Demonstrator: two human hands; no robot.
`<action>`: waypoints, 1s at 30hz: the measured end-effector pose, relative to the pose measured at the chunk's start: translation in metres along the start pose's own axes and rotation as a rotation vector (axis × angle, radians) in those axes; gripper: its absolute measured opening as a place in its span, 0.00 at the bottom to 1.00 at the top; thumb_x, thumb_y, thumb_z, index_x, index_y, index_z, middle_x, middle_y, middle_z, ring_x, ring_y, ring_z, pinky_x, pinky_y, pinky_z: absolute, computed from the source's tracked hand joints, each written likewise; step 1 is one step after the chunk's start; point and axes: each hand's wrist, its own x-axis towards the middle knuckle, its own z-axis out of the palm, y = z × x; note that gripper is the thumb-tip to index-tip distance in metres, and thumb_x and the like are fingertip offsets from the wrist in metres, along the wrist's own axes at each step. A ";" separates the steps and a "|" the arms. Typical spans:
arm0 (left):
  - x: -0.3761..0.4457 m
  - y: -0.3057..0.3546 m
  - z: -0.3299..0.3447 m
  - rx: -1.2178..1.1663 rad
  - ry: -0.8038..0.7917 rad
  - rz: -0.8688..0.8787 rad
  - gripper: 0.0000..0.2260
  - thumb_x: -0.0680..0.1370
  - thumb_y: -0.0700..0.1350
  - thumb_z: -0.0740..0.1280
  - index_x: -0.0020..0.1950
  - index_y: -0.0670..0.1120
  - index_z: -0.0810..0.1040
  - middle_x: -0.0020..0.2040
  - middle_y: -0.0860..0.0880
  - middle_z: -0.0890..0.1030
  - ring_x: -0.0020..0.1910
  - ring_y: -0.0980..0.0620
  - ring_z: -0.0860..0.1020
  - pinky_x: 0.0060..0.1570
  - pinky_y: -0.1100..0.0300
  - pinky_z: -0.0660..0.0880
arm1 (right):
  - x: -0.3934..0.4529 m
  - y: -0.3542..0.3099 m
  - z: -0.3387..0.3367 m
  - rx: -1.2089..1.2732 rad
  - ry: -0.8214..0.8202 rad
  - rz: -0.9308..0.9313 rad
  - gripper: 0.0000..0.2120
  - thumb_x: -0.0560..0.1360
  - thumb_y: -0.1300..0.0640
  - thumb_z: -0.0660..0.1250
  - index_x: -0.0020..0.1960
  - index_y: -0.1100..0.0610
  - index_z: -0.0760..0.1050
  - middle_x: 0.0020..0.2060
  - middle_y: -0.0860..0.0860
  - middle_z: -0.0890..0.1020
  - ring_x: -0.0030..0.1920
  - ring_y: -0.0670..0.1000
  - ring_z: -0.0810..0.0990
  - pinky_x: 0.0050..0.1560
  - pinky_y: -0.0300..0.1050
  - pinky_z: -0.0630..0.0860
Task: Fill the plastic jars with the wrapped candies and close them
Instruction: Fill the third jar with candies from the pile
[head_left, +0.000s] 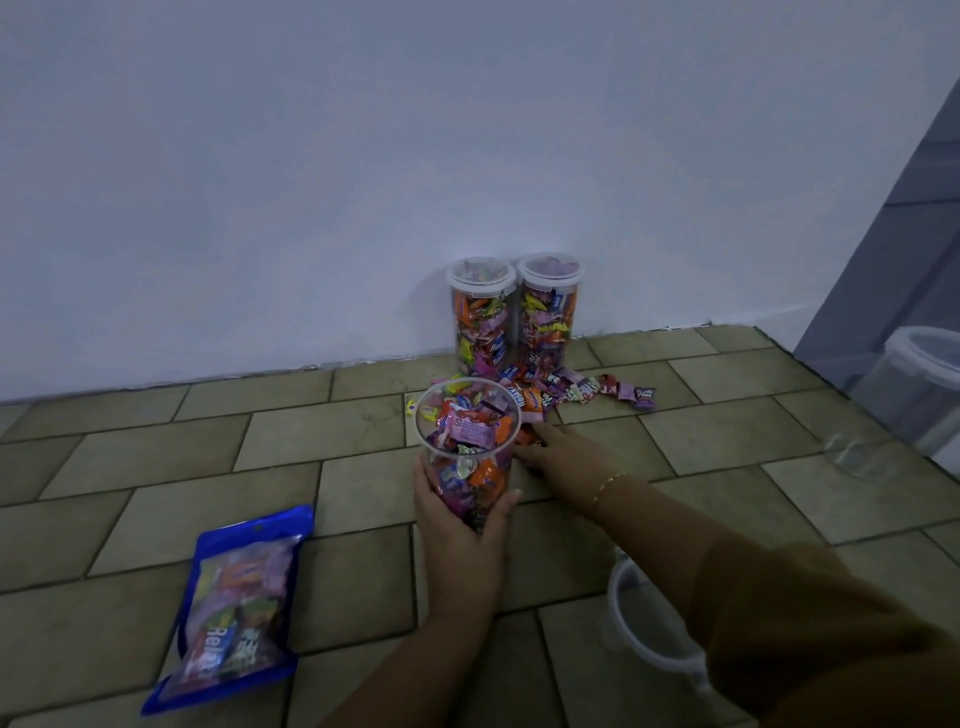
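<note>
An open clear plastic jar (467, 447), nearly full of wrapped candies, stands on the tiled floor in the middle of the view. My left hand (457, 519) grips its lower wall. My right hand (561, 452) reaches just right of the jar into the near end of a pile of loose wrapped candies (576, 389); its fingertips are hidden behind the jar. Two lidded jars (480, 317) (550, 312), full of candies, stand side by side against the white wall. A clear lid (649, 618) lies on the floor under my right forearm.
A blue candy bag (234, 608) lies on the floor at the lower left. Another clear lidded container (919, 384) stands at the right edge by a grey surface. The white wall meets the floor just behind the jars.
</note>
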 end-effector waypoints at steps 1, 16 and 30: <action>0.000 0.000 0.000 -0.001 0.002 0.006 0.48 0.64 0.57 0.73 0.77 0.47 0.51 0.74 0.48 0.62 0.71 0.52 0.64 0.69 0.54 0.66 | -0.003 0.001 0.001 0.012 0.042 0.013 0.21 0.80 0.53 0.56 0.73 0.45 0.61 0.73 0.54 0.60 0.68 0.58 0.66 0.64 0.51 0.70; -0.001 0.002 0.003 0.003 -0.031 0.010 0.47 0.65 0.60 0.73 0.76 0.48 0.52 0.73 0.50 0.64 0.70 0.53 0.65 0.67 0.49 0.69 | -0.054 -0.004 -0.084 1.317 0.671 0.116 0.15 0.74 0.68 0.65 0.45 0.48 0.77 0.45 0.49 0.80 0.39 0.46 0.80 0.40 0.38 0.81; 0.001 0.000 0.003 -0.006 -0.022 -0.014 0.47 0.64 0.61 0.73 0.76 0.48 0.54 0.71 0.49 0.66 0.68 0.52 0.67 0.65 0.50 0.71 | -0.055 -0.055 -0.093 0.987 0.678 -0.116 0.13 0.75 0.65 0.64 0.57 0.54 0.78 0.51 0.45 0.78 0.54 0.42 0.75 0.56 0.32 0.73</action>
